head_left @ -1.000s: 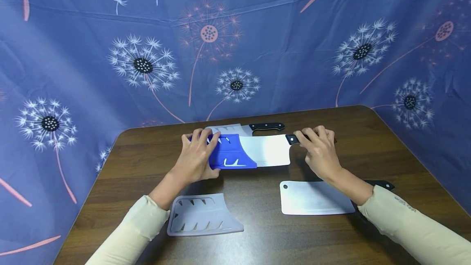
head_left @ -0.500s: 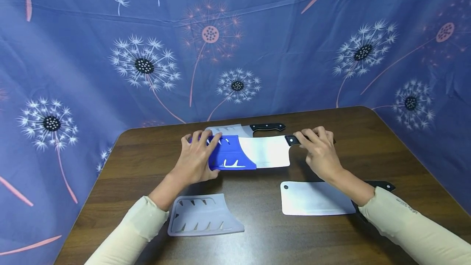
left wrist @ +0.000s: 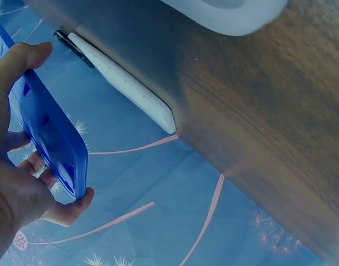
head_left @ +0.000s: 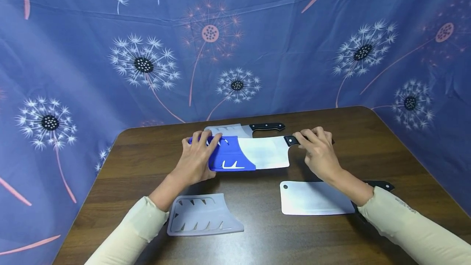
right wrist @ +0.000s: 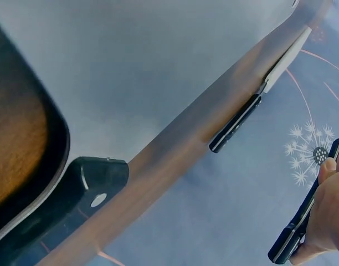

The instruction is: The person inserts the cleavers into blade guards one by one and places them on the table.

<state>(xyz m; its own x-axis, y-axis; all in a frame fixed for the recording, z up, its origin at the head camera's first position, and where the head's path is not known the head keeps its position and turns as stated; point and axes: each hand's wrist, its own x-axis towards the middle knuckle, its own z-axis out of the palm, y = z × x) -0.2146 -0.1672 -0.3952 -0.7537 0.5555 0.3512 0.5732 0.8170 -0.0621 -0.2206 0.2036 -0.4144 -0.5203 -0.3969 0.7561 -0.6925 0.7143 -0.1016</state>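
A cleaver [head_left: 266, 152] is held level above the table, the outer part of its blade inside a blue blade guard [head_left: 232, 154]. My left hand [head_left: 193, 156] grips the guard's closed end, with fingers over the top edge and thumb at the bottom edge. In the left wrist view, that hand spans the blue guard [left wrist: 56, 133] from edge to edge. My right hand [head_left: 321, 152] pinches the cleaver's black handle, most of which it hides. The right wrist view has the black handle [right wrist: 297, 224] between thumb and fingers.
A bare cleaver [head_left: 316, 199] lies under my right forearm. The grey blade guard [head_left: 202, 215] rests near my left forearm. Behind the held cleaver lies another knife [head_left: 266, 126] in a pale guard. A dandelion-print cloth [head_left: 287, 52] hangs behind the wooden table [head_left: 257, 236].
The held cleaver and blue guard have come down very slightly in the head view. Both hands keep their grips, and the things on the table stay in place.
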